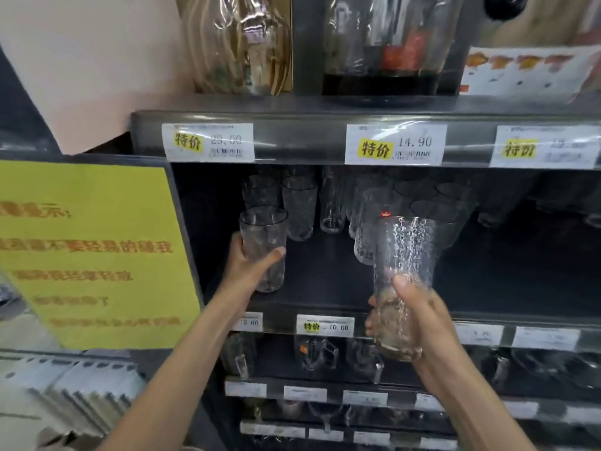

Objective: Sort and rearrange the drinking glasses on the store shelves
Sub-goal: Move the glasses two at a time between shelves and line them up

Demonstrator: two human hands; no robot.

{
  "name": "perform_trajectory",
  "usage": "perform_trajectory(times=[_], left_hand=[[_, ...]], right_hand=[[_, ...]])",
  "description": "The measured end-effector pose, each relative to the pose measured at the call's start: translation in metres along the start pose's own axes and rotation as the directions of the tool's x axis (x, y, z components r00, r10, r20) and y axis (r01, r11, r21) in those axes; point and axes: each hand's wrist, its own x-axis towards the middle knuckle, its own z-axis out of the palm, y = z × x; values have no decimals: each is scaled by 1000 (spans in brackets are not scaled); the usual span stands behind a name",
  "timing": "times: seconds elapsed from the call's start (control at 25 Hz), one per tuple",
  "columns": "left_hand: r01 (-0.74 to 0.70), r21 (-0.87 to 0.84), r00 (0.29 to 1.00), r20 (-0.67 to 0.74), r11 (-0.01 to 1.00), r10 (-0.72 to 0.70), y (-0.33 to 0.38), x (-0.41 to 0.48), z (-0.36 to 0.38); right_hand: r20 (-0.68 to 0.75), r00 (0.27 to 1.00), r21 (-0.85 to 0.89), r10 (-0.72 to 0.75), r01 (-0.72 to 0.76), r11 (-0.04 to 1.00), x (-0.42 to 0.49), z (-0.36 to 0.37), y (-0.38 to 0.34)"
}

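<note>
My left hand (pixel 247 268) grips a clear tumbler (pixel 265 236) at the left end of the dark middle shelf (pixel 487 281), its base close to the shelf surface. In front of that shelf's edge, my right hand (pixel 413 314) holds a taller textured glass (pixel 405 255) upright by its lower part. Behind them stand several more clear glasses (pixel 299 206), and a group of textured and smooth ones (pixel 432 203) is further right. A red sticker (pixel 385 214) shows on one glass behind the tall one.
Price tags (pixel 395 144) line the shelf edge above, and more tags (pixel 325 325) run along the lower edge. Wrapped boxed goods (pixel 240 43) stand on the top shelf. Glass mugs (pixel 315 353) fill the shelf below. A yellow notice (pixel 91 249) hangs at left.
</note>
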Motion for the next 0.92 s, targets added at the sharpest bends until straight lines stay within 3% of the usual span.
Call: perform_trajectory(times=[0.44,0.6,0.92], left_hand=[[-62,19,998,8,998,62,-11,44,-15],[-62,36,998,34,997,61,-9,44,-16],[-34,58,999,-9,998,35,-8,43,-15]], right_hand=[[-135,989,26,-57,61,998,-2,39,24],[-115,989,154,-97,114,982,-16,46,33],[-107,982,226,-156,177,958,-35,46,35]])
